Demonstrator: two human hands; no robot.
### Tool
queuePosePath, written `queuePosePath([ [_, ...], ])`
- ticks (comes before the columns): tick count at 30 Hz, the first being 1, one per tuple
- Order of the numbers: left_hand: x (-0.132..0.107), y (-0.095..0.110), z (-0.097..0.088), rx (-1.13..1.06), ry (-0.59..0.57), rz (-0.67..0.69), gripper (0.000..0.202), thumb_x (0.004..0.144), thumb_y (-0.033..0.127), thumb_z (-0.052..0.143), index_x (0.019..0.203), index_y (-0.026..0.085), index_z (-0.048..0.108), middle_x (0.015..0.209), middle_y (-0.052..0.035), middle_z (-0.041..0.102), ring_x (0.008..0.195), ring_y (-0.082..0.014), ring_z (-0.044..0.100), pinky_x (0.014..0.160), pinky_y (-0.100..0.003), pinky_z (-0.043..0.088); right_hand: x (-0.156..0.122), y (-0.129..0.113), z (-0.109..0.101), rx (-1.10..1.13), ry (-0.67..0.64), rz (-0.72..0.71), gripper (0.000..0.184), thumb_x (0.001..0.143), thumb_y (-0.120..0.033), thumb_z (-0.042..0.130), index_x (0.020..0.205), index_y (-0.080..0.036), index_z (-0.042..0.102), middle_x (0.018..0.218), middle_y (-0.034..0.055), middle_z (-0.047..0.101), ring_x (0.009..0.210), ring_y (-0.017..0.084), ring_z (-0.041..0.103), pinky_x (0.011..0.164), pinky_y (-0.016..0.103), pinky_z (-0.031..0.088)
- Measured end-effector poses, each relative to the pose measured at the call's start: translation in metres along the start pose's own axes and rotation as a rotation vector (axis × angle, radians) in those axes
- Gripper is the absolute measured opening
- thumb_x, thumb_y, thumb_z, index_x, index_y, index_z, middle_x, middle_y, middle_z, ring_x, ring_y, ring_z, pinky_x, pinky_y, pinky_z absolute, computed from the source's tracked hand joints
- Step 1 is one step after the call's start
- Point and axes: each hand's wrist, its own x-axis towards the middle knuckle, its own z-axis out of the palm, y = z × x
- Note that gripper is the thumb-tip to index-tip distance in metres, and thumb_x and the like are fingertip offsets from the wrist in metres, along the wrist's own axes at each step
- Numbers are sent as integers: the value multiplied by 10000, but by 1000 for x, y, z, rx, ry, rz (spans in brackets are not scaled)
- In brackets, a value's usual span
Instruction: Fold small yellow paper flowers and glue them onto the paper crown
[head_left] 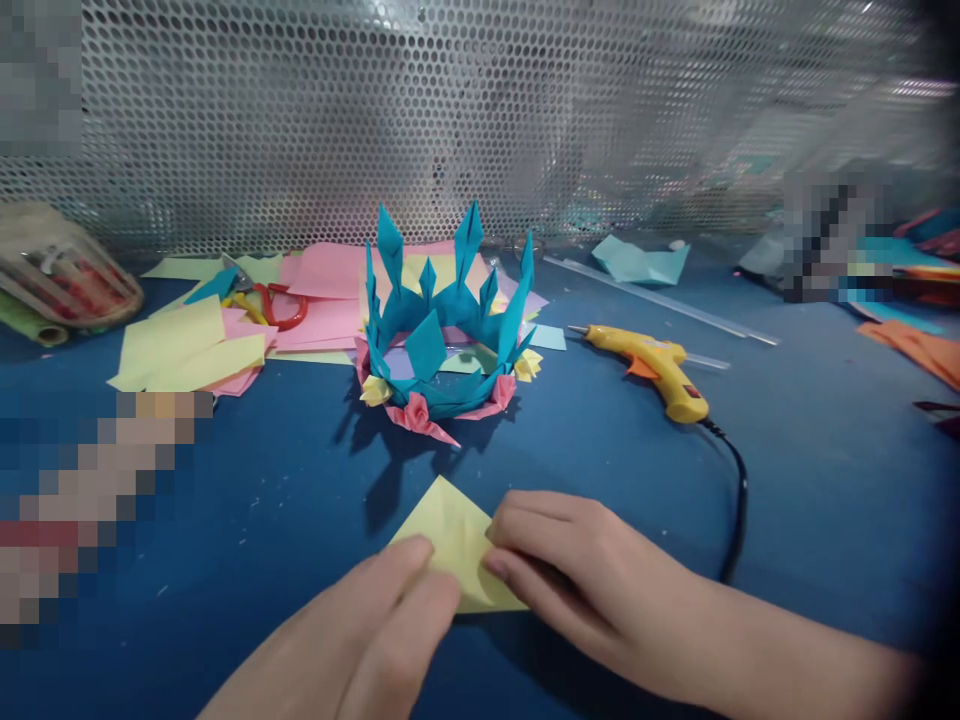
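A folded piece of pale yellow paper (454,535) lies near the front of the blue table, one corner pointing away from me. My left hand (375,620) grips its left side, fingers and thumb closed on the edge. On the right side, my right hand (577,555) pinches the paper between thumb and curled fingers. Just beyond stands a blue folded-paper crown (450,320) with tall pointed spikes. Pink paper flowers (418,412) and a yellow paper flower (528,364) sit around its base.
A yellow glue gun (649,365) lies at right, its black cord (742,490) running toward me. Sheets of pink paper (330,270) and yellow paper (180,345), plus red-handled pliers (289,308), lie at back left. Clear glue sticks (660,300) rest before the perforated metal panel (337,120).
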Motion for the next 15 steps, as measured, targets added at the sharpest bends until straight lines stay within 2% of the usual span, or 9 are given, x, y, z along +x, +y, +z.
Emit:
queuePosePath([
  [4, 5, -6, 4, 9, -98, 105, 396, 909, 52, 328, 1132, 201, 620, 1208, -69, 644, 1083, -183, 623, 861, -239, 530, 1, 1, 12, -17, 119, 85, 280, 964, -185, 383, 704, -182, 489, 648, -7, 510, 543, 95, 466, 511, 190, 380],
  [6, 8, -4, 7, 14, -99, 147, 381, 895, 57, 371, 1180, 152, 605, 1307, -82, 594, 1194, -226, 548, 947, -293, 495, 2, 2, 17, -71, 185, 85, 306, 969, -194, 382, 681, -183, 484, 621, -14, 503, 522, 92, 467, 496, 186, 375],
  [7, 9, -2, 8, 36, -25, 124, 391, 876, 22, 368, 1166, 118, 612, 1294, -97, 605, 1222, -243, 523, 983, -326, 469, 2, 3, 19, -104, 216, 87, 322, 974, -199, 376, 672, -183, 486, 611, -15, 504, 518, 92, 474, 492, 187, 375],
  [8, 8, 0, 10, 37, 13, 130, 383, 888, 28, 352, 1139, 121, 626, 1257, -84, 631, 1218, -228, 526, 998, -318, 447, 2, 4, 21, -140, 239, 90, 336, 979, -206, 370, 668, -182, 492, 602, -14, 508, 515, 93, 483, 490, 189, 377],
  [9, 6, 3, 13, 41, -102, 244, 376, 928, 83, 343, 1195, 134, 603, 1278, -67, 620, 1215, -206, 527, 992, -281, 440, 3, 5, 22, -175, 254, 99, 346, 983, -213, 364, 667, -180, 501, 596, -13, 513, 514, 95, 493, 492, 193, 381],
  [10, 3, 6, 15, 52, -122, 276, 381, 949, 101, 316, 1208, 142, 592, 1269, -55, 626, 1206, -198, 535, 1000, -283, 425, 3, 6, 23, -206, 259, 111, 352, 987, -220, 361, 672, -177, 513, 594, -11, 521, 514, 97, 503, 494, 196, 386],
  [11, 0, 8, 17, 67, -50, 194, 391, 956, 87, 285, 1181, 142, 600, 1221, -49, 654, 1182, -195, 553, 1020, -305, 403, 4, 7, 23, -231, 258, 119, 355, 990, -227, 361, 681, -174, 526, 595, -9, 529, 515, 99, 511, 498, 200, 392],
  [15, -6, 12, 21, 148, -117, 272, 400, 978, 129, 252, 1244, 130, 551, 1206, -59, 664, 1116, -195, 596, 983, -304, 415, 4, 8, 24, -257, 231, 123, 353, 994, -239, 364, 707, -164, 556, 617, 4, 564, 532, 108, 538, 514, 206, 422],
])
